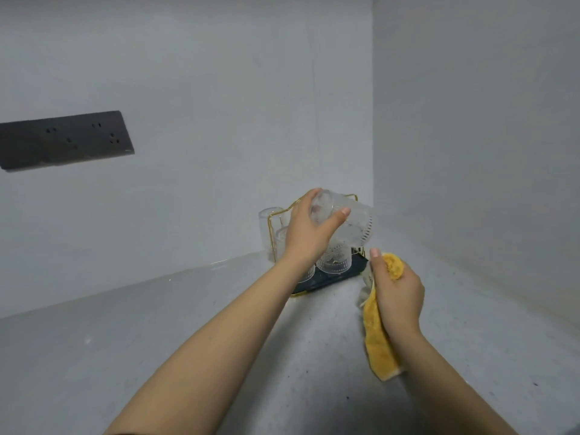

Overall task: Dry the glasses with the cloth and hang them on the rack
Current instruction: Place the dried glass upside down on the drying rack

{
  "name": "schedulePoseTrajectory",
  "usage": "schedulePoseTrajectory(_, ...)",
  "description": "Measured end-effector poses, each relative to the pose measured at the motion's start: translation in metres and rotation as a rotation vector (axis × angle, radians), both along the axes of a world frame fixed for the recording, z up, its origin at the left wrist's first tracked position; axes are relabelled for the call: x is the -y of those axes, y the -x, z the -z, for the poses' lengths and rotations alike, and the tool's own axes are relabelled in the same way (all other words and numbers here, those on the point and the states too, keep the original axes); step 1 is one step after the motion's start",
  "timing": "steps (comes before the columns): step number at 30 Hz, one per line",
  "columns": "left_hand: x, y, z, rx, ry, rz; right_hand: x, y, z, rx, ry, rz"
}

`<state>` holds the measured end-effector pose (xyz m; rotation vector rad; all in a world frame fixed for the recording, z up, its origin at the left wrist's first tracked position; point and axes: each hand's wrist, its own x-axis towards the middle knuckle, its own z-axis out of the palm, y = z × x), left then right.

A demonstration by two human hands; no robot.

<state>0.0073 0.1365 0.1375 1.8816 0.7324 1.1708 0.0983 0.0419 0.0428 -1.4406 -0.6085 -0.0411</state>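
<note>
My left hand grips a clear patterned glass, held tilted on its side above the rack, its mouth facing right. The rack has a gold wire frame on a dark tray and stands in the counter's back corner. Several other clear glasses sit upside down on it, one at the left and one below my left hand. Lower and to the right, my right hand is closed around a yellow cloth, which hangs down from the fist over the counter.
The grey counter meets grey walls at the back and right, forming a corner behind the rack. A dark socket panel is fixed to the back wall at left.
</note>
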Motion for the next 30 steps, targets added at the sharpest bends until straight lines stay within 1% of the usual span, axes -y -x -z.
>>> schedulePoseTrajectory(3, -0.012, -0.031, -0.013, -0.058, -0.112, 0.006, -0.007, -0.008, 0.004, -0.040, -0.010, -0.040)
schedulePoseTrajectory(6, -0.024, -0.060, -0.023, -0.128, -0.180, -0.002, -0.011, -0.011, 0.014, -0.151, -0.041, -0.137)
schedulePoseTrajectory(10, -0.040, -0.091, -0.033, -0.367, -0.333, -0.059, -0.017, -0.013, 0.019, -0.267, -0.055, -0.183)
schedulePoseTrajectory(13, -0.049, -0.101, -0.034, -0.524, -0.402, -0.104, -0.018, -0.014, 0.016, -0.276, -0.017, -0.191)
schedulePoseTrajectory(16, -0.056, -0.106, -0.029, -0.632, -0.435, -0.138, -0.016, -0.015, 0.015, -0.311, -0.036, -0.200)
schedulePoseTrajectory(18, -0.059, -0.108, -0.025, -0.677, -0.445, -0.133, -0.015, -0.018, 0.014, -0.346, -0.045, -0.206)
schedulePoseTrajectory(21, -0.065, -0.111, -0.020, -0.725, -0.452, -0.134, -0.015, -0.021, 0.012, -0.339, -0.051, -0.166)
schedulePoseTrajectory(30, -0.075, -0.122, -0.008, -0.927, -0.589, -0.192, -0.016, -0.023, 0.011, -0.337, -0.056, -0.169)
